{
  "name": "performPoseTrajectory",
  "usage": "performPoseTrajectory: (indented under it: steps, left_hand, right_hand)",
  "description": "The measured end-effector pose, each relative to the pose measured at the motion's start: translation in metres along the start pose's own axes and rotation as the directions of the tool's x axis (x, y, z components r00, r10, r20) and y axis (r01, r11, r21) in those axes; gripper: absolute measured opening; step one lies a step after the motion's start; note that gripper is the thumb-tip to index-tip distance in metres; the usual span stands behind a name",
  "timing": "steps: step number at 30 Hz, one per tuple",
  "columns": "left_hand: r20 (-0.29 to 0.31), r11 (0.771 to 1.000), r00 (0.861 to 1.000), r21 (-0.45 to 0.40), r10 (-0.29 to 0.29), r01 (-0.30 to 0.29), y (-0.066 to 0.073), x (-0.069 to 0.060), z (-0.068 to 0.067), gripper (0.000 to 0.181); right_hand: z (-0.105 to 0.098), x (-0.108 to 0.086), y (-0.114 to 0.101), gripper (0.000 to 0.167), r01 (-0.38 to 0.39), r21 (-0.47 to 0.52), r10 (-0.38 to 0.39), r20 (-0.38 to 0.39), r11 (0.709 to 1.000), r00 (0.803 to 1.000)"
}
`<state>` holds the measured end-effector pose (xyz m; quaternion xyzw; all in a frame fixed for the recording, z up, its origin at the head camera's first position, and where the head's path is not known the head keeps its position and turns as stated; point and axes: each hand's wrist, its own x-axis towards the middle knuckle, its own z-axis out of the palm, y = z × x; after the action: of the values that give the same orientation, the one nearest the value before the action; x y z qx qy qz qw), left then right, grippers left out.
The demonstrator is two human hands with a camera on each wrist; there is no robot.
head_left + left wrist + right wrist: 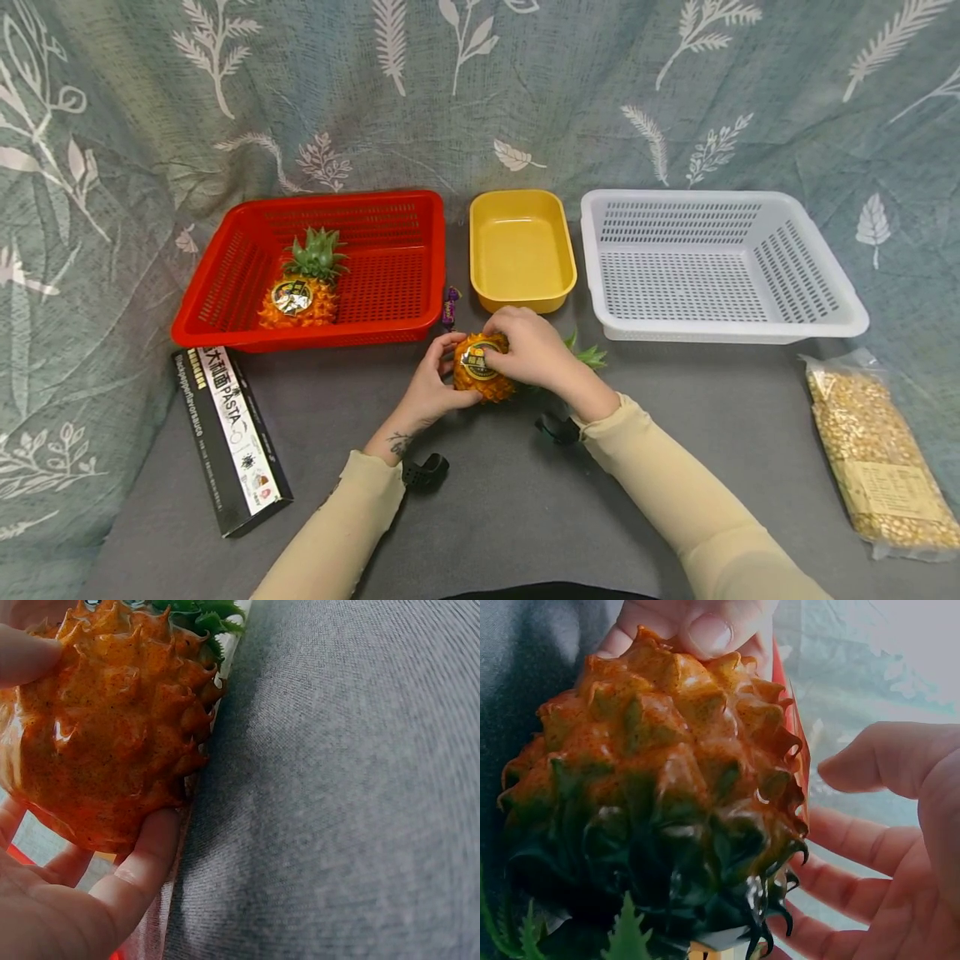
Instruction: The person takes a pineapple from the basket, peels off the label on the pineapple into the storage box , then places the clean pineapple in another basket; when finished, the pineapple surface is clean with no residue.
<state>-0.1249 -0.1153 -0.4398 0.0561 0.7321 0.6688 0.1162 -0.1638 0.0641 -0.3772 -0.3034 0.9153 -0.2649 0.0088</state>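
Observation:
An orange pineapple (480,375) with a round dark-and-gold label lies sideways between both hands, its green crown to the right. My left hand (438,387) holds its base end; in the left wrist view a thumb (154,844) presses the spiky skin (112,742). From above, my right hand (532,350) curls round the body, with its thumb over the label in the head view. The right wrist view shows the pineapple (667,757) up close, greener toward the crown, with my right hand (907,840) alongside. The wrist and forearm hide part of the crown.
A red basket (330,336) holds another pineapple (303,292). A yellow tray (522,293) and white basket (727,329) stand behind the hands. A purple-wrapped item (450,307) lies between red and yellow. A black pasta box (232,442) is left, a grain bag (881,458) right.

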Motion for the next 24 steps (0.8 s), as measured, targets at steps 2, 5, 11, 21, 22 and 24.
performPoseTrajectory:
  steps: [2,5,11,21,22,24]
  left_hand:
    - [-0.001,1.000,1.000,0.005,0.000,0.000,-0.001,0.000,0.000,0.078]
    - [0.002,1.000,1.000,0.006,0.008,-0.008,-0.001,0.000,0.000,0.078]
    - [0.008,1.000,1.000,0.010,0.025,-0.025,-0.001,-0.001,0.000,0.077]
    - [0.002,0.999,1.000,0.033,0.012,-0.012,0.000,-0.001,0.000,0.078]
    - [0.000,0.999,1.000,0.033,0.010,-0.010,0.000,-0.001,0.000,0.078]
    - [-0.004,1.000,1.000,0.027,0.008,-0.007,0.000,-0.001,0.001,0.078]
  right_hand:
    - [0.000,0.001,-0.001,0.022,0.000,-0.026,0.000,0.011,1.000,1.000]
    - [-0.001,0.003,-0.003,0.021,0.000,-0.052,0.001,0.020,0.999,1.000]
    - [-0.001,0.005,-0.006,0.010,0.023,-0.053,-0.023,-0.003,0.998,1.000]
    - [0.001,-0.002,-0.006,0.013,0.196,-0.029,-0.198,-0.123,0.980,0.973]
    - [0.000,-0.004,-0.006,0.014,0.219,-0.030,-0.221,-0.131,0.975,0.966]
    - [0.000,-0.008,-0.007,0.016,0.265,-0.032,-0.267,-0.149,0.964,0.952]
